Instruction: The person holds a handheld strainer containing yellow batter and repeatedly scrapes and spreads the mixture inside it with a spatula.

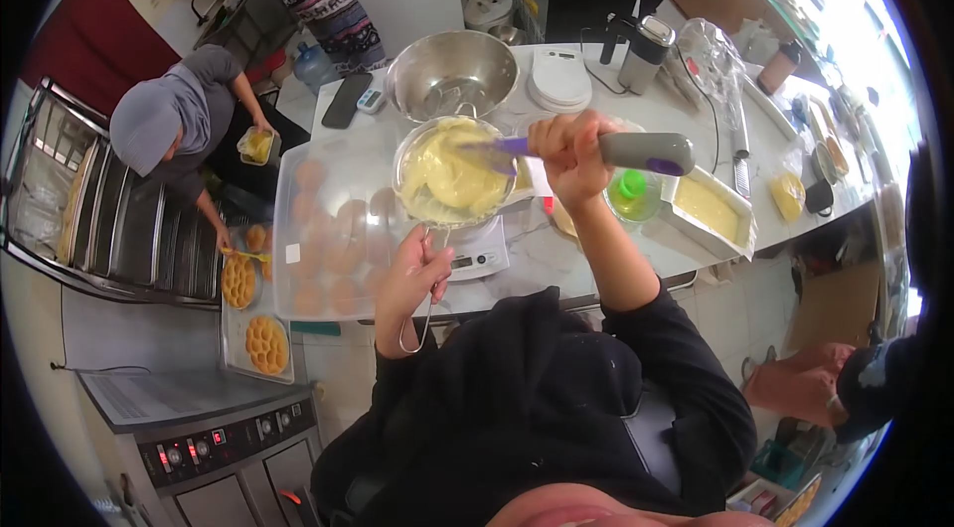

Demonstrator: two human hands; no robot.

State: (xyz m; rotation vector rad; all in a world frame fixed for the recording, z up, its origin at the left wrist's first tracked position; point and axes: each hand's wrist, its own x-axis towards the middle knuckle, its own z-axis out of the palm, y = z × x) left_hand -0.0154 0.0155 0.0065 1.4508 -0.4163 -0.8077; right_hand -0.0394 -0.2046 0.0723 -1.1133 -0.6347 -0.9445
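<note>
My right hand [573,154] is wrapped round the grey and purple handle of a spatula [651,151]. Its purple blade, slightly blurred, dips into thick yellow cream [437,174]. The cream fills what looks like a wire strainer [437,224]. Closed on the strainer's wire handle is my left hand [417,274], just in front of the cream. A white kitchen scale [482,254] sits partly hidden behind the strainer. Whether a bowl stands beneath the strainer cannot be seen.
A large metal bowl [402,80] stands behind the strainer, a translucent plastic box [333,299] to the left. A lined tin of batter [711,209] lies right. At left, a co-worker [204,110] brushes round pastries [239,284] beside the oven [229,448].
</note>
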